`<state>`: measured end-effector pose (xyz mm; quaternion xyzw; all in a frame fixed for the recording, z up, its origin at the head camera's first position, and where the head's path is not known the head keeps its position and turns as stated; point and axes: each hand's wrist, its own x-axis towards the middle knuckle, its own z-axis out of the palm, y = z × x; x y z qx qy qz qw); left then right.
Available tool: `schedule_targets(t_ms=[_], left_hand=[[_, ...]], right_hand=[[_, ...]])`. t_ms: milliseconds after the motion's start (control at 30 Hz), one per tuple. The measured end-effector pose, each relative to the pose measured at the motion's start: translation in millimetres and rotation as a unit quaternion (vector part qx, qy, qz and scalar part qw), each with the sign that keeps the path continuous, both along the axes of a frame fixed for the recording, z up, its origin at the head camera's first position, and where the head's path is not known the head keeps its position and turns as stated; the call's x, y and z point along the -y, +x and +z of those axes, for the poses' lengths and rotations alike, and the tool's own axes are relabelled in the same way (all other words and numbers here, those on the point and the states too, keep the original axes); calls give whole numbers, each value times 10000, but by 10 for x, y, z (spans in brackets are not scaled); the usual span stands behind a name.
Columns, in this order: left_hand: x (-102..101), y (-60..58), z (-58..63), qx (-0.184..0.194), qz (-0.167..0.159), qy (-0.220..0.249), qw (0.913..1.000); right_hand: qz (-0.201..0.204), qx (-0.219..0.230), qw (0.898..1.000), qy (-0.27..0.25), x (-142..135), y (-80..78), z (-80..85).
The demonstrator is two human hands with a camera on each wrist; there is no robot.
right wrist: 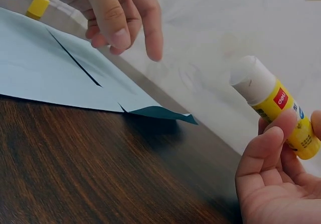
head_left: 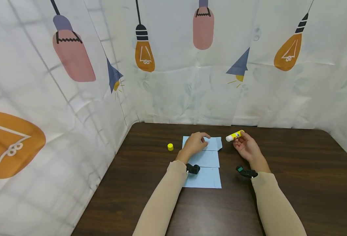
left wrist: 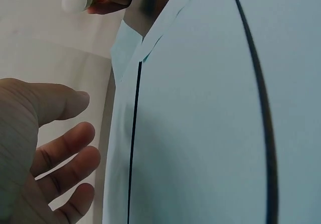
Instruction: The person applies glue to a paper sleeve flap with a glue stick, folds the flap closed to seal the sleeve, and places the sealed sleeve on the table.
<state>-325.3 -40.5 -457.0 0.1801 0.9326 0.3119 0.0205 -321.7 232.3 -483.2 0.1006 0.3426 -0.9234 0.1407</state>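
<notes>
A light blue paper (head_left: 207, 177) lies on the dark wooden table, with dark slits across it and a lifted flap (right wrist: 160, 112) at its far right corner. My left hand (head_left: 194, 144) hovers over the far part of the paper, fingers loosely bent and apart with nothing between them. In the left wrist view, that hand's thumb (left wrist: 65, 101) stands away from the fingers. To the right of the paper, my right hand (head_left: 247, 148) holds an uncapped yellow glue stick (head_left: 234, 135) between thumb and fingers. The stick's white end (right wrist: 252, 78) points left, toward the paper.
A yellow cap (head_left: 170, 147) stands on the table (head_left: 126, 190) left of the paper. White curtains (head_left: 173, 95) printed with lamps hang behind the table and along its left side. Each wrist wears a small black camera (head_left: 193, 169).
</notes>
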Motion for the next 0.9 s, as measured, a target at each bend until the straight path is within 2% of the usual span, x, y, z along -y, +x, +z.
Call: schedule_targets(t_ms=[200,500,733,900], left_hand=[[-102,-48,37,161,-211,49,9996],[-227,-118,6,333,-369,113,9987],[-295,-109,10,501,-326,7,9982],[-331,-108,42,486,-331,76,9982]], right_hand=[[-11,-6,9998,-203,-16,-1,-9],[0,2,9996,-273,-45,-1,-22],[-6,20,9995,-310,-48,-4,-27],[-23,-6,9992,-396,-51,-8,-37]])
